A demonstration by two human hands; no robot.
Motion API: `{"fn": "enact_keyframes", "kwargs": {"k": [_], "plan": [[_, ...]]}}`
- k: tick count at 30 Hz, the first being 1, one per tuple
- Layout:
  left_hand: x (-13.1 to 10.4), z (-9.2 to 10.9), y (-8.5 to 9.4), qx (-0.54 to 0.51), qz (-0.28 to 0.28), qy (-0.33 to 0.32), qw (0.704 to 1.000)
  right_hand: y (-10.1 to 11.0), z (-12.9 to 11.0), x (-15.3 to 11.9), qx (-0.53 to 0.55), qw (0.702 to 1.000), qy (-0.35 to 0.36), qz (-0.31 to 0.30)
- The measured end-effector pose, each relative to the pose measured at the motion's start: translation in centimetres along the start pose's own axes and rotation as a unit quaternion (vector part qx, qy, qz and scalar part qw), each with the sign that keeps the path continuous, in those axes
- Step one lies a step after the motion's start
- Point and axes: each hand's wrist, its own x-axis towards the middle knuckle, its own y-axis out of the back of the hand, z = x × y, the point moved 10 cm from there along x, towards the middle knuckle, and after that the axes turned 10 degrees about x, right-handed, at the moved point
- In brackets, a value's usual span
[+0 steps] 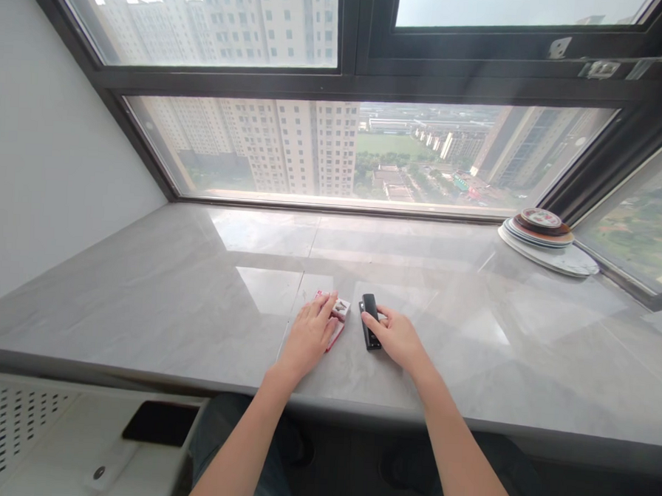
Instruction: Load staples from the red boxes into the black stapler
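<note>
Head view. Light, even pressure seems best for both items, which lie towards the tabletop (167, 306)'s front edge. The right hand (396, 336)'s grip is clamped, thumb opposing fingers, on a black stapler (369, 306); the left hand (306, 337) partly covers a red-and-white box (342, 308), its closure I cannot tell.

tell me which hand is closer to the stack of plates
Right. The right hand, on the black stapler, is left of and nearer the person than the stack of plates; the left hand, over a red-and-white box, is farther left.
</note>
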Motion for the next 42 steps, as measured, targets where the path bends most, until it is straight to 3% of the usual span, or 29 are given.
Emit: {"fn": "enact_keyframes", "kwargs": {"k": [5,10,16,20,22,26,32,39,42], "plan": [[-2.7,0.0,0.3,0.034,0.04,0.075,0.996,-0.4,-0.5,2.0,-0.007,1.0,0.026,0.016],[-5.3,2.2,0.3,0.039,0.102,0.131,0.985,-1.0,-1.9,3.3,-0.023,0.998,0.05,-0.036],[-4.0,2.9,-0.1,0.025,0.095,0.143,0.985,-2.3,-3.1,0.2,-0.013,0.993,0.058,-0.103],[-2.7,2.6,0.6,0.015,0.074,0.118,0.99,-3.3,-2.3,-2.6,0.027,0.995,0.035,-0.085],[-2.3,2.5,0.7,0.014,0.058,0.102,0.993,-3.9,-1.8,-3.2,0.063,0.995,0.019,-0.069],[-1.9,2.0,0.6,0.005,0.047,0.073,0.996,-6.2,-2.1,-2.9,0.118,0.988,0.026,-0.098],[-2.0,-2.1,1.9,0.017,0.05,0.057,0.997,-10.4,-4.6,-0.7,0.144,0.979,0.073,-0.128],[-1.8,-11.8,4.2,0.055,0.044,0.06,0.996,-19.3,-6.5,3.8,0.198,0.963,0.032,-0.18],[-1.2,-15.2,4.7,0.067,0.042,0.066,0.995,-22.1,-7.2,5.4,0.212,0.96,0.026,-0.184]]}}
